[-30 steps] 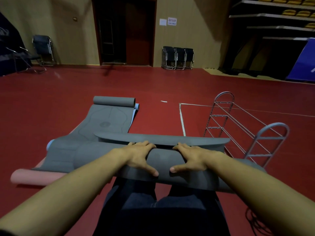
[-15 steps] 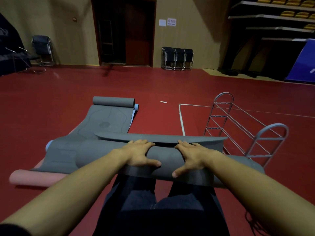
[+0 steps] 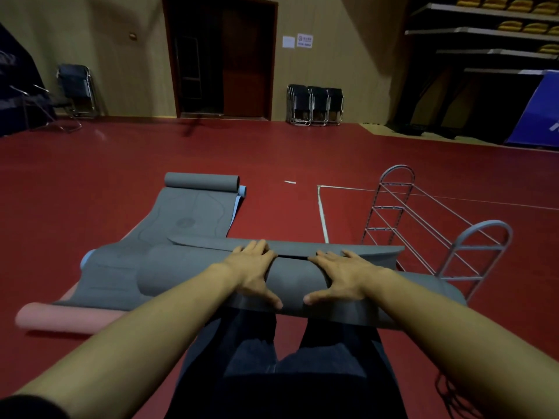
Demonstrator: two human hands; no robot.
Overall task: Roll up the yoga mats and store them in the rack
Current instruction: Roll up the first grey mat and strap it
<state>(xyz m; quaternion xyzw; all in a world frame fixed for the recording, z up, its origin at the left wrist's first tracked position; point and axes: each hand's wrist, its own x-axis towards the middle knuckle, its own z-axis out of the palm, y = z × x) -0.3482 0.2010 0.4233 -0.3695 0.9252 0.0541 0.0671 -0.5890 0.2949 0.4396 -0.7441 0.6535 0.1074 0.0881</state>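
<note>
A thick grey mat roll [image 3: 296, 282] lies crosswise in front of my knees, its loose flap [image 3: 357, 247] standing up along the far side. My left hand [image 3: 254, 270] and my right hand [image 3: 341, 275] lie flat on top of the roll, fingers stretched over it toward the flap, thumbs on the near side. A second grey mat [image 3: 187, 219] is spread on the floor behind, rolled up at its far end, over a blue mat [image 3: 240, 196]. A pink rolled mat [image 3: 60, 319] lies at the left. The grey metal rack [image 3: 435, 237] stands empty at the right.
Red sports floor with a white line [image 3: 322, 213] runs beside the rack. Folded chairs [image 3: 316, 105] lean on the far wall by a dark door [image 3: 220, 55]. A chair [image 3: 75, 89] stands far left; shelving [image 3: 484, 49] and a blue panel [image 3: 541, 113] are far right.
Both hands have slid forward over the top of the roll, turning it away from me; the flap now sits closer to my fingertips.
</note>
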